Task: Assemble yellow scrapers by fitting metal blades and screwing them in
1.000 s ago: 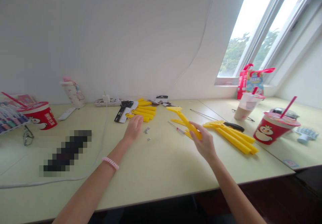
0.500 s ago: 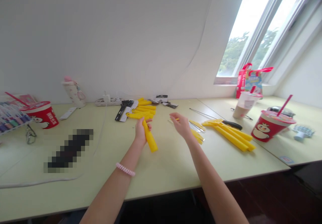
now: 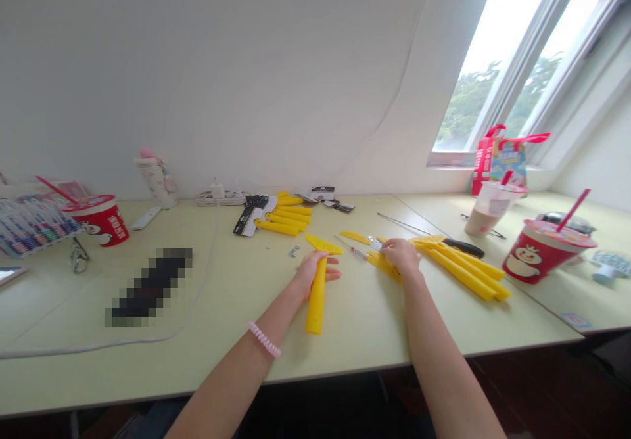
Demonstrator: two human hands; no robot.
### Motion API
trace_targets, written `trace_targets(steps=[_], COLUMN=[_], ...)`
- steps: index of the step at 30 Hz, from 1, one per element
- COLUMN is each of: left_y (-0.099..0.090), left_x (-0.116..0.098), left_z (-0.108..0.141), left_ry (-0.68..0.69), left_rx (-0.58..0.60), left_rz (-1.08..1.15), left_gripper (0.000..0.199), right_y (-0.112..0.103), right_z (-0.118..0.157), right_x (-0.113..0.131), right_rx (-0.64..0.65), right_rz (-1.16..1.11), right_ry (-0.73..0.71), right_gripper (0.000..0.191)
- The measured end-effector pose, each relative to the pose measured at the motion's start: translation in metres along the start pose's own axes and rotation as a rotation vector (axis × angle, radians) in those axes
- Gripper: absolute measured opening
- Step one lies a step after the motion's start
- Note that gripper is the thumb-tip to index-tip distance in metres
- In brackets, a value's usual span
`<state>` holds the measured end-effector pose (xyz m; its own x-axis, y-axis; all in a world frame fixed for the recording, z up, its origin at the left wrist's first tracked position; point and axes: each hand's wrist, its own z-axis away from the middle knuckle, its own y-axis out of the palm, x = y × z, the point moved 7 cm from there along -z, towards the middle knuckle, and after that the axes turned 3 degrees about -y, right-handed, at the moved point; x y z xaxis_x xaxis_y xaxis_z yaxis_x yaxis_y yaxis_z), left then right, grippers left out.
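Nearest the front edge of the table (image 3: pixel 352 334) is the butt of a yellow T-headed tool (image 3: pixel 315 304), its handle lying almost straight away from the wearer, with the crosshead at the far end. The left hand (image 3: pixel 311 276) grips it just below the head, thumb along the near side, with several fingers extended past the handle to the right. The right hand (image 3: pixel 401 255) is bent down over loose yellow pieces (image 3: pixel 384 266), to the right of the held tool and well apart from it; its fingertips are at the pieces, but whether they pinch one cannot be told. The governing relation is sideways: the right hand is the nearer to these pieces, which slant from upper left to lower right, across the line of the handle. Between the hands lies a small screwdriver (image 3: pixel 359 254), tip pointing away and to the left. Small metal parts (image 3: pixel 294 251) rest just beyond and left of the left hand. Right of the right hand, a group of yellow handles (image 3: pixel 461 273) lies slantwise, with a black-handled tool (image 3: pixel 463 248) behind it. Farther off, left of centre, are carded yellow handles (image 3: pixel 290 219).
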<state>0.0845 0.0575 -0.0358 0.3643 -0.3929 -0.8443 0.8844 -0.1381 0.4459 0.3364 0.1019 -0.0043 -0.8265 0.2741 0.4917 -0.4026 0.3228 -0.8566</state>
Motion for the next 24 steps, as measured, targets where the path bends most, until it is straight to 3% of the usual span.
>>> trace_targets(steps=[7, 13, 18, 24], left_y=[-0.003, 0.001, 0.004, 0.006], left_x=[0.006, 0.005, 0.006, 0.002], left_z=[-0.003, 0.004, 0.01, 0.014], left_ry=[-0.037, -0.055, -0.051, -0.045], left_rx=[-0.018, -0.003, 0.016, 0.034], left_rz=[-0.025, -0.045, -0.049, -0.056], left_gripper=[0.02, 0.032, 0.033, 0.024], right_y=[0.002, 0.006, 0.006, 0.008], right_z=[0.009, 0.006, 0.001, -0.002], right_x=[0.012, 0.016, 0.022, 0.025], right_rx=[0.019, 0.058, 0.104, 0.164], right_rz=[0.041, 0.12, 0.24, 0.3], right_ry=[-0.023, 0.057, 0.092, 0.035], right_gripper=[0.021, 0.018, 0.026, 0.028])
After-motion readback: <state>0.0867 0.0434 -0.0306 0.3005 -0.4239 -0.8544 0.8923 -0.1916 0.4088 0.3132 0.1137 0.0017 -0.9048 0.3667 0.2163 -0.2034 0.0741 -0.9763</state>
